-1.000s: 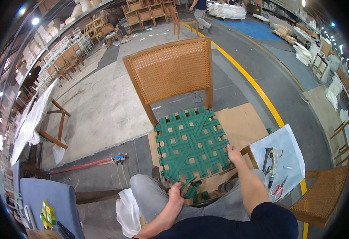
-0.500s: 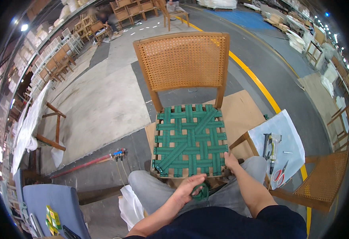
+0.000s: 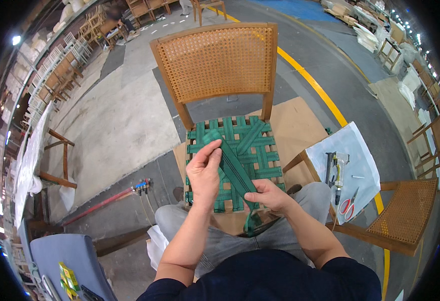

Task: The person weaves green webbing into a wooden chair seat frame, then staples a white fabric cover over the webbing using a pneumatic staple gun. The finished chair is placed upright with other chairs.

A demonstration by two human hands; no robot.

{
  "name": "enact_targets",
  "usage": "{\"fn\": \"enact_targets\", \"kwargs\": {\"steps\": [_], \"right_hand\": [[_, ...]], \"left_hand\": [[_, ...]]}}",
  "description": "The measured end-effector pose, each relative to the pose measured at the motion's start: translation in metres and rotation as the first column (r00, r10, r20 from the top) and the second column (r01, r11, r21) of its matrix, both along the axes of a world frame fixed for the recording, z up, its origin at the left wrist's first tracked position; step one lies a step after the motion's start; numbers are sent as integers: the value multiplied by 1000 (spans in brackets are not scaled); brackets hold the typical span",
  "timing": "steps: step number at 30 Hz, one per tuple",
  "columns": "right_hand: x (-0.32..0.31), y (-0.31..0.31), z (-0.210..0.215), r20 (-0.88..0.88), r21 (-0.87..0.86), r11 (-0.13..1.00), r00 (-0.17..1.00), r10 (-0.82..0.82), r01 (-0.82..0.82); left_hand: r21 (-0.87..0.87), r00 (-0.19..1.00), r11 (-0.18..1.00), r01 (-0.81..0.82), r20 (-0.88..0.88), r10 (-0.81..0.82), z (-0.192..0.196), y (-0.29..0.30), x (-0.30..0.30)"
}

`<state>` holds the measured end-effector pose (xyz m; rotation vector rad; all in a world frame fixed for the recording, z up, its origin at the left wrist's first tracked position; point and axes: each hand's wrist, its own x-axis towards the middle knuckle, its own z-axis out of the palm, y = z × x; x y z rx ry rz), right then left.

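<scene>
A green webbing strap (image 3: 236, 170) is stretched between my hands above the chair seat. My left hand (image 3: 204, 169) pinches its far end, raised over the left side of the seat. Nearer my lap, my right hand (image 3: 269, 195) grips the strap between thumb and fingers, and the rest hangs in a loose bundle at my lap. Beneath lies the seat's woven green webbing (image 3: 260, 158), with a diagonal strip across its upper right. The wooden chair (image 3: 217, 65) has a cane back and faces me between my knees.
To the right, a white-covered seat (image 3: 365, 165) bears a staple gun (image 3: 338, 170) and red-handled scissors (image 3: 349, 204). A cane-backed chair (image 3: 403, 213) lies beside it. At left are a red air hose (image 3: 99, 204) with blue valves, and a grey-blue cushion (image 3: 67, 246) carrying yellow-green boxes (image 3: 68, 278).
My left hand has risen from my lap to above the seat, drawing out the strap. My right hand has left the seat's right front corner and now holds the strap. The view has shifted slightly.
</scene>
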<state>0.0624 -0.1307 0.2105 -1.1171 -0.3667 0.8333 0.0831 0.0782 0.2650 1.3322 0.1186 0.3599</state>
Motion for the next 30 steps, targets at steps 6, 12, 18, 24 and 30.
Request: {"fn": "enact_targets", "kwargs": {"steps": [6, 12, 18, 24, 30], "right_hand": [[-15, -40, -14, -74, -264, 963, 995, -65, 43], [-17, -83, -48, -134, -505, 862, 984, -119, 35], [0, -101, -95, 215, -837, 499, 973, -79, 225], [19, -65, -103, 738, -597, 393, 671, -72, 699], [62, 36, -96, -407, -392, 910, 861, -305, 137]], "left_hand": [[-134, 955, 987, 91, -269, -124, -51, 28, 9], [-273, 899, 962, -4, -422, -116, -120, 14, 32], [100, 770, 972, 212, -629, -104, -172, 11, 77], [519, 754, 758, 397, -655, 54, -187, 1, 86], [659, 819, 662, 358, -562, 117, -202, 7, 83]]}}
